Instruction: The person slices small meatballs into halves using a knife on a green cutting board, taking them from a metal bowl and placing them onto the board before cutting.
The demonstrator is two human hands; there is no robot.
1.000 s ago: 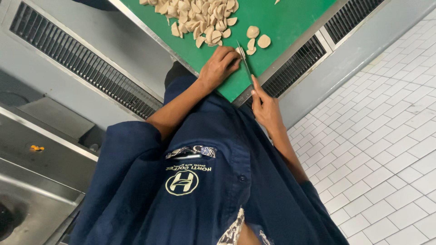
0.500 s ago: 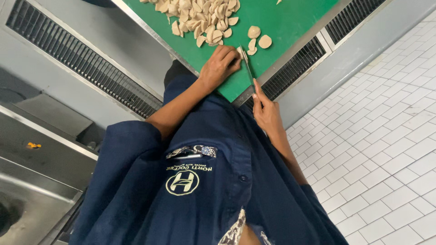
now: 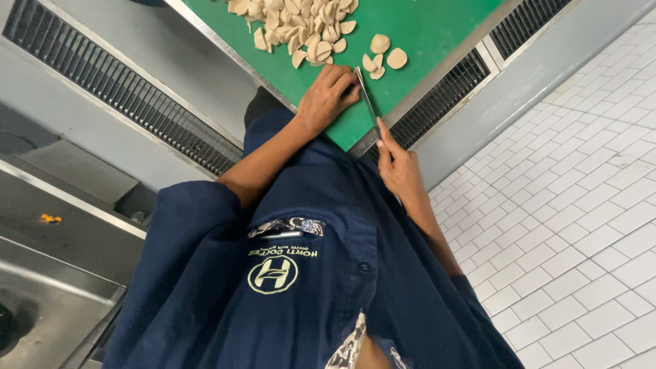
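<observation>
Many pale slices [image 3: 301, 24] beside knife [image 3: 367, 102], cutting board [image 3: 437, 34].

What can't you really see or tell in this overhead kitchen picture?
- Head view: whatever lies under the left hand on the green cutting board is covered by its curled fingers.
- The handle of the thin steel knife is hidden inside the right hand.
- The heap of pale beige slices is cut off by the top edge.
- What food the slices are: too small to tell.
</observation>
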